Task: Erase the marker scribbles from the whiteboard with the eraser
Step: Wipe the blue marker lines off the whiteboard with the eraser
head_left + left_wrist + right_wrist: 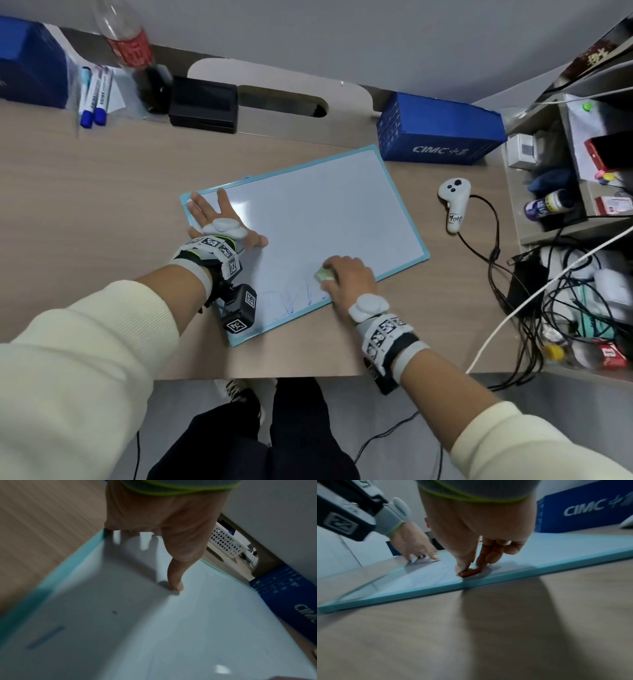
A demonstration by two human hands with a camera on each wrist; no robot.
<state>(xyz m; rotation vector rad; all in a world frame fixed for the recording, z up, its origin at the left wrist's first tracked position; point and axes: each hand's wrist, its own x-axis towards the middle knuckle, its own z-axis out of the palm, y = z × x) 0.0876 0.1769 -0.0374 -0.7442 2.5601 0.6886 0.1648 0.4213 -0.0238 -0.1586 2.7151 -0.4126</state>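
Note:
A whiteboard (pixel 318 212) with a light blue frame lies slanted on the desk. Faint blue scribbles (pixel 291 301) remain along its near edge. My right hand (pixel 346 277) pinches a small eraser (pixel 323 275) with an orange base (pixel 470 572) and presses it on the board beside the near frame. My left hand (pixel 219 219) lies flat with spread fingers on the board's far left corner, the thumb (pixel 176 584) touching the white surface. A short blue mark (pixel 46 637) and a dot show in the left wrist view.
A blue CIMC box (pixel 438 133) stands past the board's far corner. A white controller (pixel 454 202) with a cable lies to the right. Markers (pixel 94 92), a cola bottle (pixel 137 54) and a black box (pixel 203 104) sit at the back. Cluttered shelves (pixel 575 212) fill the right.

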